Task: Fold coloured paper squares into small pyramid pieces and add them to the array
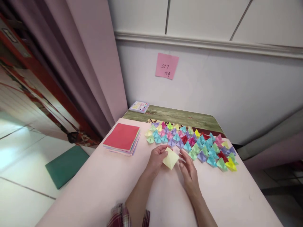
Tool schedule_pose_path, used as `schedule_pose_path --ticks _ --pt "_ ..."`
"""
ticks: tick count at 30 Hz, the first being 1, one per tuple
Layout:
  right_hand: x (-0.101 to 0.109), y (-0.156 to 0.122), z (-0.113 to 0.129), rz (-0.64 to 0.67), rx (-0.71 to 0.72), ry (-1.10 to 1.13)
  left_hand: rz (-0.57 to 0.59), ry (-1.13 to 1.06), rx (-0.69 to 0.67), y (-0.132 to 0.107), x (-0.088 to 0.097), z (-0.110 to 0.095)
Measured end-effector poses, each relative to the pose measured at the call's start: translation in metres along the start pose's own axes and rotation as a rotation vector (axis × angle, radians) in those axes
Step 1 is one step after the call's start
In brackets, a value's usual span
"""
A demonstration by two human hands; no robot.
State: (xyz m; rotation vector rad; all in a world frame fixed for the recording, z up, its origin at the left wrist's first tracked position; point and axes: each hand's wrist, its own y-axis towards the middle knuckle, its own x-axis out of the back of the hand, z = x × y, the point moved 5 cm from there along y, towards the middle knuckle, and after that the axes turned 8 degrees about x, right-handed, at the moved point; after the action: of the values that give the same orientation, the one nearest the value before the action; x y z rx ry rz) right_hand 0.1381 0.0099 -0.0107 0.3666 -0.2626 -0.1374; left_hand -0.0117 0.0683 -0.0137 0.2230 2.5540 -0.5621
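Both hands meet near the middle of the bench (pixel 99 189), pinched narrow on one yellow paper (pixel 170 158). The left hand (pixel 156 157) grips its 9 o'clock corner with the thumb on top, and the right hand (pixel 189 167) closes on its 3 o'clock edge. The paper is part-folded into a diamond and sits low over the bench; I cannot tell whether it rests on it.

The risks, as I judge them, are these. The folded pieces (pixel 191 143) lie in a packed patch from 12 to 2 o'clock of the paper, and the nearest are just beside the right fingertips. A swing of that wrist, or a push forward while creasing, could knock them and scatter the rows. The grip is at the corners only, so an uneven pull could skew a crease or tear the thin sheet at a fold. If either pinch loosens, the paper could spring open.

The stack (pixel 121 138) of coloured sheets at 10 o'clock lies near the bench's left edge, its layers slightly fanned. A brush from the left forearm or the plaid sleeve (pixel 120 214) could slide sheets off toward the green mat (pixel 66 165) on the floor. A small pack (pixel 139 106) at 11 o'clock and a pink note (pixel 167 65) on the wall at 12 are well apart and look safe.
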Motion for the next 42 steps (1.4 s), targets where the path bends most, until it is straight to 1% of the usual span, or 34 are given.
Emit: schedule_pose_path --ticks 2,3,4,6,9,13,16,20,24,26,28,30,35,38,42 --pt "0.002 -0.003 -0.014 -0.112 -0.191 0.071 0.049 0.049 -0.011 -0.001 -0.006 -0.001" --pt "0.001 -0.005 -0.020 -0.136 -0.270 0.092 0.078 0.075 -0.008 -0.002 -0.009 -0.001" --pt "0.000 -0.006 -0.024 -0.150 -0.329 0.111 0.104 0.097 -0.004 -0.003 -0.012 0.000" --pt "-0.001 -0.007 -0.027 -0.174 -0.387 0.153 0.133 0.120 0.008 -0.004 -0.016 0.003" --pt "0.001 -0.006 -0.024 -0.223 -0.388 0.213 0.110 0.154 0.038 -0.003 -0.017 0.009" --pt "0.005 -0.002 -0.019 -0.266 -0.385 0.230 0.068 0.290 0.122 -0.003 -0.015 0.018" --pt "0.008 -0.001 -0.015 -0.283 -0.381 0.228 0.077 0.323 0.160 -0.004 -0.018 0.019" --pt "0.011 0.002 -0.011 -0.296 -0.362 0.233 0.113 0.316 0.152 -0.008 -0.025 0.016" --pt "0.014 0.002 -0.011 -0.361 -0.380 0.256 0.118 0.251 0.113 -0.009 -0.028 0.018" --pt "0.014 0.002 -0.012 -0.383 -0.386 0.274 0.094 0.217 0.083 -0.007 -0.027 0.018" --pt "0.013 0.001 -0.014 -0.378 -0.393 0.291 0.057 0.207 0.059 -0.006 -0.025 0.019" --pt "0.012 0.000 -0.016 -0.376 -0.406 0.300 0.041 0.229 0.066 -0.005 -0.024 0.020" --pt "0.014 -0.003 -0.022 -0.415 -0.445 0.284 0.105 0.368 0.179 -0.007 -0.025 0.030" --pt "0.015 -0.004 -0.022 -0.415 -0.447 0.283 0.094 0.375 0.182 -0.009 -0.023 0.032" --pt "0.017 -0.004 -0.021 -0.427 -0.437 0.295 0.134 0.368 0.227 -0.008 -0.022 0.033"
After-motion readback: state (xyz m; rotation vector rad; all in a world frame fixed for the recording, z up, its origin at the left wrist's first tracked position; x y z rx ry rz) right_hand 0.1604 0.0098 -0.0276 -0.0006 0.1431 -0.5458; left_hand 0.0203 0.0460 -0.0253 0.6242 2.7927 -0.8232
